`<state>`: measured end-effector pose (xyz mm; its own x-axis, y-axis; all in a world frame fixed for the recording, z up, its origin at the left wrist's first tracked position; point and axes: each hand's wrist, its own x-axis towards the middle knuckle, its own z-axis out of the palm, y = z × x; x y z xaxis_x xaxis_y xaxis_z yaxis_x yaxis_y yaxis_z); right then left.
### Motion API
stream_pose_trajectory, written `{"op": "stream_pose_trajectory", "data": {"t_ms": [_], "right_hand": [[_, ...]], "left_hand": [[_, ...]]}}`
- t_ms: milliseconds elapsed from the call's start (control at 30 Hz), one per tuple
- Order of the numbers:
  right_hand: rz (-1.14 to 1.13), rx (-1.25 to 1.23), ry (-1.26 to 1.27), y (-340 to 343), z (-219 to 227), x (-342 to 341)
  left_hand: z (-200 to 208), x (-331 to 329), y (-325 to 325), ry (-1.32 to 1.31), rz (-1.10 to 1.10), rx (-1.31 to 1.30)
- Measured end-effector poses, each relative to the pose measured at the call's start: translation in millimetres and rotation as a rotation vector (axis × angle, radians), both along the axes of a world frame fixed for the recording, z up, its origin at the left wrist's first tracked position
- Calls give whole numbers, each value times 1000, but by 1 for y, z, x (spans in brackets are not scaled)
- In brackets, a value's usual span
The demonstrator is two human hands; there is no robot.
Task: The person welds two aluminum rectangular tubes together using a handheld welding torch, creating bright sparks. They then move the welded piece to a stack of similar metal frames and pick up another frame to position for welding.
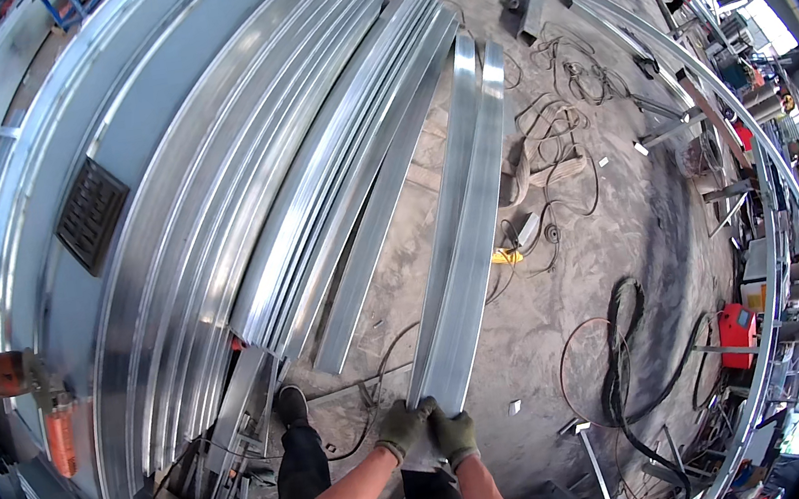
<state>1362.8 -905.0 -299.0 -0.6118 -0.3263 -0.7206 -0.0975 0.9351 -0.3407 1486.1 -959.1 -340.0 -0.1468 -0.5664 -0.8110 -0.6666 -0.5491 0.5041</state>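
A long shiny steel rectangular tube [464,221] runs from my hands away toward the top of the view, with a second tube lying tight against its left side. My left hand [404,429], in a green-grey glove, grips the near end of the tube from the left. My right hand [455,436], gloved the same way, grips that near end from the right. Both hands are side by side, touching. My dark trouser leg and black shoe [290,405] stand just left of them on the concrete floor.
A large stack of steel tubes [331,188] lies to the left, next to wide sheet-metal panels [158,180] and a dark grille [90,214]. Black cables [624,341] and wires [555,128] coil over the floor on the right. A red machine [737,334] stands at far right.
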Motion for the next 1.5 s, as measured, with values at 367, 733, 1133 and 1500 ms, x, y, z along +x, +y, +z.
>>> {"op": "stream_pose_trajectory", "data": {"t_ms": [367, 733, 1133, 1500], "right_hand": [[213, 341, 269, 118, 253, -40], [187, 129, -90, 203, 268, -134], [203, 217, -142, 288, 375, -228], [134, 371, -349, 254, 478, -338]], "left_hand": [[188, -60, 156, 521, 641, 918], [166, -148, 168, 93, 315, 413], [286, -242, 142, 285, 304, 735], [94, -379, -139, 480, 521, 914]]}}
